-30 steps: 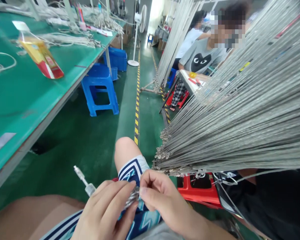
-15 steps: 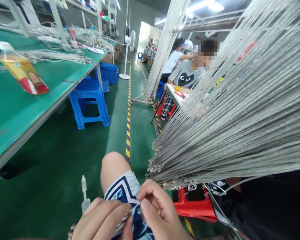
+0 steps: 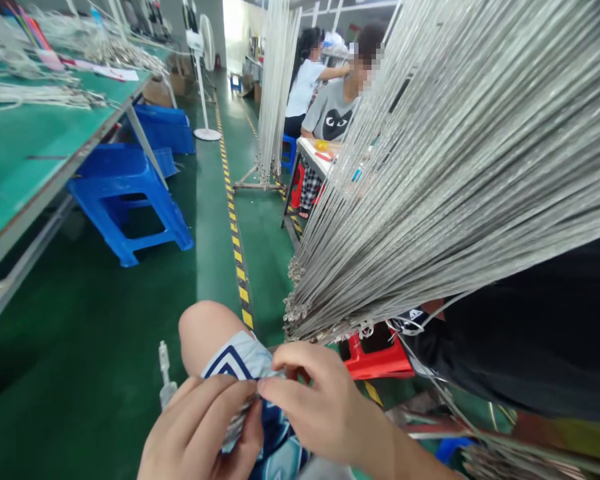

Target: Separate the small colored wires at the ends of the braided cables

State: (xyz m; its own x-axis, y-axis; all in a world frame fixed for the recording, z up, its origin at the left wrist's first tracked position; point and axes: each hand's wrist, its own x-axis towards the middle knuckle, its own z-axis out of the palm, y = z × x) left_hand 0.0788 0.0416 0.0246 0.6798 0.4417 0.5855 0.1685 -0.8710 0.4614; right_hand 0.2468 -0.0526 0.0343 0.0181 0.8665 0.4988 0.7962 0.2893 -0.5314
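Observation:
Low over my lap, my left hand [image 3: 200, 427] is closed around a small bundle of thin grey cables [image 3: 234, 427], mostly hidden by the fingers. Its fingertips meet those of my right hand [image 3: 325, 400], whose thumb and forefinger are bent together in a pinch. Whatever lies between these right fingertips is too small to make out. Beside my left hand stands a pale, narrow-tipped object [image 3: 165, 363], its lower part covered. Patterned blue shorts [image 3: 240, 357] show beneath both hands.
A thick curtain of grey cables [image 3: 420, 193] hangs at the right, over a red stool [image 3: 380, 360]. Someone's black-clothed body [image 3: 540, 327] is close by. Left are a green table [image 3: 45, 143] and a blue stool [image 3: 130, 200]. Two people sit farther back near a white fan [image 3: 203, 73].
The view has swung, shifting the room leftward. My right fingers have moved against my left fingertips; the thin white strip that showed between the hands is now out of sight.

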